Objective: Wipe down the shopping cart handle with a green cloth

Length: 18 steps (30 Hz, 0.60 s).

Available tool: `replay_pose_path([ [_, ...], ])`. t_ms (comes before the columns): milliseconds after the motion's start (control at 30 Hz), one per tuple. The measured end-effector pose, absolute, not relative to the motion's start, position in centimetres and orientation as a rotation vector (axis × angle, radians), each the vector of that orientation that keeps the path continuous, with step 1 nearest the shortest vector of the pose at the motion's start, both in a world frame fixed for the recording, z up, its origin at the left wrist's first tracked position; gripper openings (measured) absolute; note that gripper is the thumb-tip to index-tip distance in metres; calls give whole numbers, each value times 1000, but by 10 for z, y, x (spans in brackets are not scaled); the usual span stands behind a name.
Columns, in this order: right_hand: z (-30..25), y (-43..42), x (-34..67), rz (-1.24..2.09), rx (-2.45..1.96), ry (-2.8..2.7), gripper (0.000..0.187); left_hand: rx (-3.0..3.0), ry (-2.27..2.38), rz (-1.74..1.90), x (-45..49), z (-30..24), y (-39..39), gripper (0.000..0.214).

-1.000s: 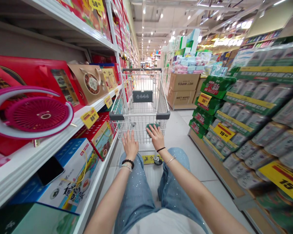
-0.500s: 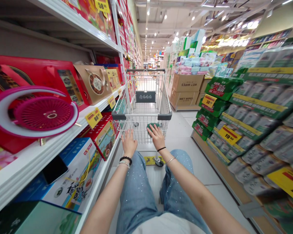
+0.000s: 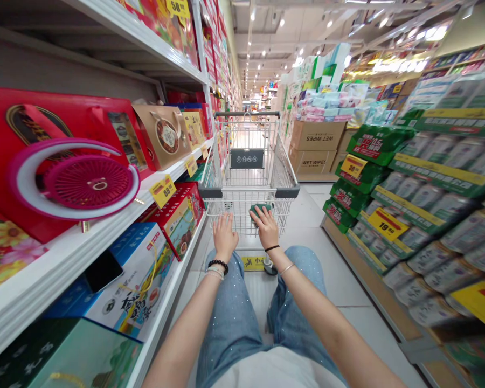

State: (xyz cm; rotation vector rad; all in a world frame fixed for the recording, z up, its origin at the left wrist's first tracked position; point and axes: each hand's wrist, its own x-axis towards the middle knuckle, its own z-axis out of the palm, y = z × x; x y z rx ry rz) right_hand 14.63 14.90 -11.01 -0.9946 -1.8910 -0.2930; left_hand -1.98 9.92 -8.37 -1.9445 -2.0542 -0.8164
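A grey wire shopping cart (image 3: 249,186) with dark corner pieces stands straight in front of my knees. My right hand (image 3: 268,228) is at the cart's lower near side, holding a small dark green pad, perhaps a folded cloth (image 3: 262,207), under spread fingers. The pad is partly hidden beneath them. To its left, my left hand (image 3: 225,237) is open with fingers stretched toward the cart's wires; whether the fingertips touch the wires I cannot tell. Nothing shows in that hand.
On the left, a white shelf (image 3: 105,229) holds gift boxes and a magenta fan (image 3: 91,183). A black phone (image 3: 104,271) lies on a lower blue-and-white box (image 3: 125,291). Stacked drink cans (image 3: 432,258) line the right. Wet-wipes cartons (image 3: 317,136) stand farther back.
The whole scene has shifted slightly right in the view. Both hands keep nearly the same place against the cart, the right one still on the green pad.
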Motion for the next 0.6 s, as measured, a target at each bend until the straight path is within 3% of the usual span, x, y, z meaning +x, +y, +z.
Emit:
replay_pose_path([
  [600, -107, 140, 166, -344, -1011, -1895, 63, -1971, -2004, -889, 2, -84, 94, 68],
])
